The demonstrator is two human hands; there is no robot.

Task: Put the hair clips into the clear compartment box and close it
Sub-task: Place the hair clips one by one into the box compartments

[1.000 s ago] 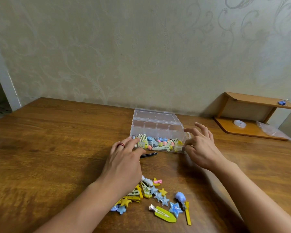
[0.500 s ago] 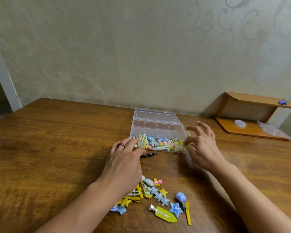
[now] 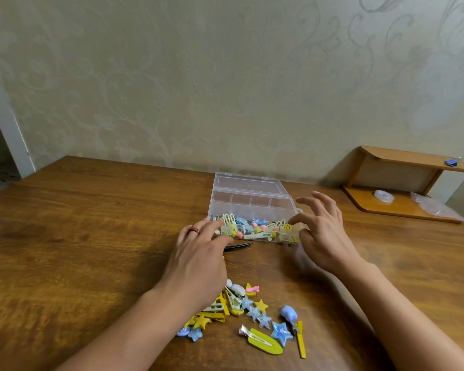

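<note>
The clear compartment box [image 3: 249, 202] stands open on the wooden table [image 3: 91, 236], its lid [image 3: 247, 182] laid back toward the wall. Its front row holds several coloured hair clips [image 3: 255, 228]; the back row looks bare. My left hand [image 3: 198, 261] rests at the box's front left corner, fingers straight and touching it. A black clip [image 3: 240, 246] lies just beside its thumb. My right hand [image 3: 324, 234] hovers at the front right corner with fingers spread, holding nothing. A loose pile of star and snap clips [image 3: 252, 311] lies near me, partly under my left wrist.
A small wooden shelf [image 3: 402, 207] stands at the back right against the wall, with a tape roll [image 3: 383, 196] and a plastic bag [image 3: 434, 207] on its base and a blue binder clip [image 3: 452, 162] on top. The wall runs just behind the box.
My right hand has spread its fingers wider at the box's right corner. My left hand and the box have stayed where they were.
</note>
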